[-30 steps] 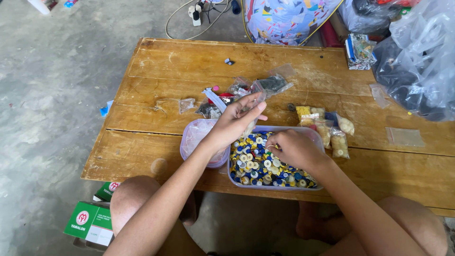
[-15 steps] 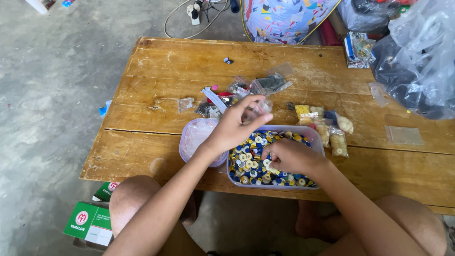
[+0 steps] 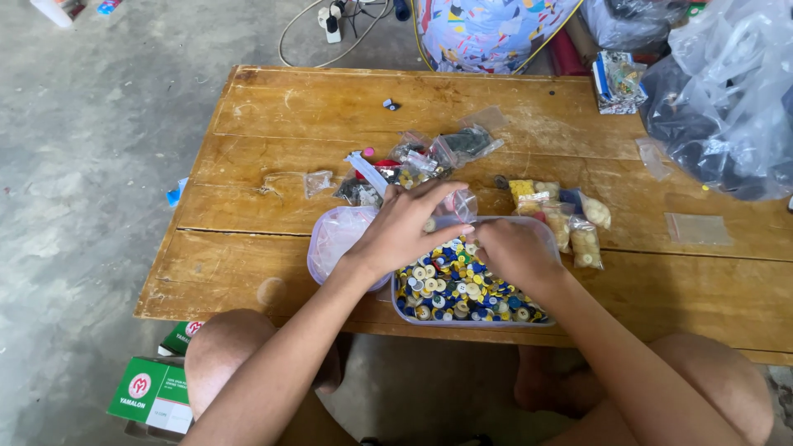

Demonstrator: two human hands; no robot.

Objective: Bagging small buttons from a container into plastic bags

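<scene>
- The fingers (image 3: 442, 216) of the left hand (image 3: 405, 235) are stretched out and held close together, lying flat over the rim of the clear rectangular plastic tub (image 3: 471, 318) in the middle of the frame; they pinch nothing that I can see.
- The right hand (image 3: 510, 254) is bent down into the tub, its fingers curled among the pieces; if they hold one, I cannot tell, because the back of the hand hides the tips.
- The tub is full of small round blue, yellow and white buttons (image 3: 450, 289), mixed without order, and it stands at the near edge of the wooden bench (image 3: 330, 103).
- Just left of the tub, partly under the left wrist, lies a clear plastic lid (image 3: 334, 239), turned up and without content.
- Right of the tub lie small clear bags with yellow and beige pieces (image 3: 578, 231), already filled; above the hands lie more small bags with dark pieces (image 3: 446, 149).
- By my judgement the sorting is only partly done: some bags are packed, but the tub holds very many buttons.
- An unfilled small flat bag (image 3: 698, 229) lies at the right of the bench.
</scene>
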